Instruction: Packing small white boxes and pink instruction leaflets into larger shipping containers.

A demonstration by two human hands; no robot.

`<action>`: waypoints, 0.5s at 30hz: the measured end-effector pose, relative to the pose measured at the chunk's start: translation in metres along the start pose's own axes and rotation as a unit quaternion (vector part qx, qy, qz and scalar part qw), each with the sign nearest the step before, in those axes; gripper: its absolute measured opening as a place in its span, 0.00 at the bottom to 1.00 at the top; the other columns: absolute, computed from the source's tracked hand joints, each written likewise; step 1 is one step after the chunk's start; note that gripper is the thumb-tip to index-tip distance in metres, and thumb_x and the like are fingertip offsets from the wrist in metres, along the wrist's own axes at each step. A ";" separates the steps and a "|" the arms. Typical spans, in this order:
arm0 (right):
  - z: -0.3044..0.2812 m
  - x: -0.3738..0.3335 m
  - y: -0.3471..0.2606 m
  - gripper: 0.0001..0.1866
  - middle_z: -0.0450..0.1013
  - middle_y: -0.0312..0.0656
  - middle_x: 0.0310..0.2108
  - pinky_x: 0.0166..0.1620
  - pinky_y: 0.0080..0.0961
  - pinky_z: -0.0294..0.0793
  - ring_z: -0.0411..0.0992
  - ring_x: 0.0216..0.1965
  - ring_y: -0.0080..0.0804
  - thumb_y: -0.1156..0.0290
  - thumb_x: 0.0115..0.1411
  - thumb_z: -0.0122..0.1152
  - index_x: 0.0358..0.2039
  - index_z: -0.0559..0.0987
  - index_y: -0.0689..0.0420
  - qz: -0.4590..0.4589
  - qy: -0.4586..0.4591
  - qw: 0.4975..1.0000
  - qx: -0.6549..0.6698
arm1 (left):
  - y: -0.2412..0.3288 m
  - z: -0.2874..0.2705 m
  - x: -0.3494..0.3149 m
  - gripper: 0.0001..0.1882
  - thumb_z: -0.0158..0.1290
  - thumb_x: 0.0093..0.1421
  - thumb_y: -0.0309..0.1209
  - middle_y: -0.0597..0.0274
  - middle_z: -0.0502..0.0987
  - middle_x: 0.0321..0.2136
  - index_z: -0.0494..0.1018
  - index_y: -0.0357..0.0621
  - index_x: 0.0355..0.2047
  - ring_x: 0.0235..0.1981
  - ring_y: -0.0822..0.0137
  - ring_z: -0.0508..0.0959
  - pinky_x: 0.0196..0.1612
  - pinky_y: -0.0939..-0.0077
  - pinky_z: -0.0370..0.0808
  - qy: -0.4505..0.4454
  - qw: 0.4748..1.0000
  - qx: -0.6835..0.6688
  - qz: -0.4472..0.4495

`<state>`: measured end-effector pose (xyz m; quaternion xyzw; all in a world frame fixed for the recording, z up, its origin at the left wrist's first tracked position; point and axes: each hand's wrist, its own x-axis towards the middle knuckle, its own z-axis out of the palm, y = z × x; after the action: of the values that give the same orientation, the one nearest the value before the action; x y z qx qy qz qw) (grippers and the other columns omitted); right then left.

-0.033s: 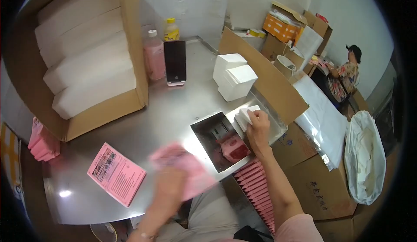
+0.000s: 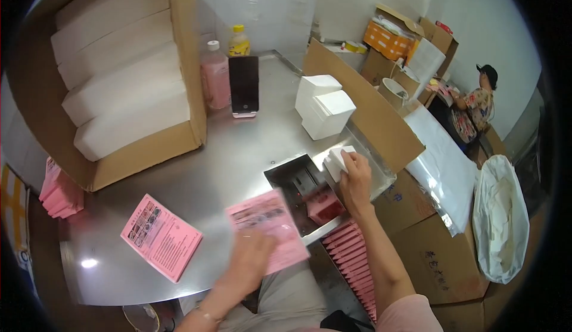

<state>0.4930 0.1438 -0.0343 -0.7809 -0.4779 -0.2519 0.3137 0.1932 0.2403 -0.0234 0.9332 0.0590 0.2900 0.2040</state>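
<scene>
Packet (image 2: 285, 227) and tissues (image 2: 335, 160) were held at a steel table (image 2: 220, 162).
The packet was gripped, and partly covered, by the left hand (image 2: 253, 253), near the open well's (image 2: 281, 182) left edge; the tissues were pinched in the right hand (image 2: 357, 183), beside its right edge. A pink stack (image 2: 164, 236) was seen flat, farther left.

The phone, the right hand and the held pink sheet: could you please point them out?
Phone (image 2: 243, 84): head view, middle of its dark screen.
Right hand (image 2: 357, 180): head view, back of the hand.
Pink sheet (image 2: 281, 223): head view, its face beside the fingers.
</scene>
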 end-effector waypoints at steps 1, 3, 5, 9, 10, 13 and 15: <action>0.001 -0.002 -0.018 0.23 0.73 0.54 0.48 0.53 0.43 0.73 0.72 0.49 0.56 0.83 0.52 0.55 0.51 0.76 0.64 -0.014 0.002 0.999 0.035 | 0.000 0.018 -0.003 0.14 0.56 0.50 0.27 0.47 0.71 0.41 0.72 0.38 0.38 0.46 0.46 0.71 0.52 0.52 0.69 -0.059 0.997 0.044 -0.030; -0.005 -0.025 -0.085 0.21 0.72 0.56 0.51 0.59 0.46 0.70 0.71 0.54 0.57 0.81 0.56 0.52 0.52 0.76 0.62 -0.179 -0.032 0.973 0.142 | -0.007 0.013 -0.012 0.17 0.59 0.48 0.29 0.45 0.70 0.46 0.72 0.37 0.39 0.50 0.44 0.70 0.55 0.52 0.69 -0.006 0.997 0.014 -0.071; -0.029 -0.081 -0.124 0.21 0.73 0.50 0.46 0.61 0.63 0.62 0.72 0.52 0.49 0.77 0.57 0.54 0.53 0.76 0.58 -0.293 -0.140 0.926 0.194 | -0.005 -0.009 -0.012 0.29 0.66 0.44 0.38 0.38 0.66 0.57 0.75 0.35 0.44 0.59 0.38 0.65 0.60 0.48 0.67 -0.001 0.988 -0.028 -0.149; -0.004 -0.060 -0.134 0.21 0.73 0.42 0.41 0.62 0.71 0.53 0.72 0.46 0.42 0.75 0.54 0.56 0.51 0.77 0.57 -0.265 -0.153 0.946 0.106 | -0.003 0.002 -0.010 0.39 0.66 0.44 0.43 0.36 0.61 0.62 0.70 0.39 0.55 0.60 0.31 0.62 0.61 0.37 0.60 0.025 0.985 0.094 -0.146; 0.005 -0.034 -0.134 0.24 0.73 0.41 0.39 0.61 0.72 0.54 0.73 0.42 0.42 0.72 0.51 0.59 0.51 0.77 0.60 -0.252 -0.168 0.949 0.088 | 0.003 0.009 0.001 0.39 0.66 0.44 0.44 0.36 0.59 0.64 0.70 0.39 0.55 0.62 0.31 0.60 0.61 0.33 0.58 0.018 0.980 0.099 -0.171; -0.001 -0.023 -0.154 0.23 0.74 0.43 0.36 0.61 0.65 0.58 0.74 0.39 0.44 0.71 0.49 0.61 0.47 0.77 0.62 -0.239 -0.251 0.937 0.036 | 0.004 0.015 0.013 0.39 0.66 0.43 0.45 0.36 0.56 0.66 0.69 0.40 0.54 0.64 0.30 0.57 0.62 0.28 0.52 0.045 0.972 0.122 -0.194; -0.010 -0.040 -0.151 0.20 0.74 0.47 0.35 0.62 0.55 0.62 0.75 0.41 0.46 0.72 0.48 0.61 0.43 0.77 0.62 -0.253 -0.147 0.935 0.202 | -0.001 0.002 0.008 0.36 0.64 0.45 0.47 0.41 0.59 0.65 0.71 0.44 0.54 0.62 0.33 0.60 0.59 0.31 0.56 0.001 0.966 0.180 -0.186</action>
<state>0.3384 0.1656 -0.0179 -0.5826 -0.7410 -0.1038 0.3173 0.2012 0.2425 -0.0215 0.9269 0.2826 0.2324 0.0831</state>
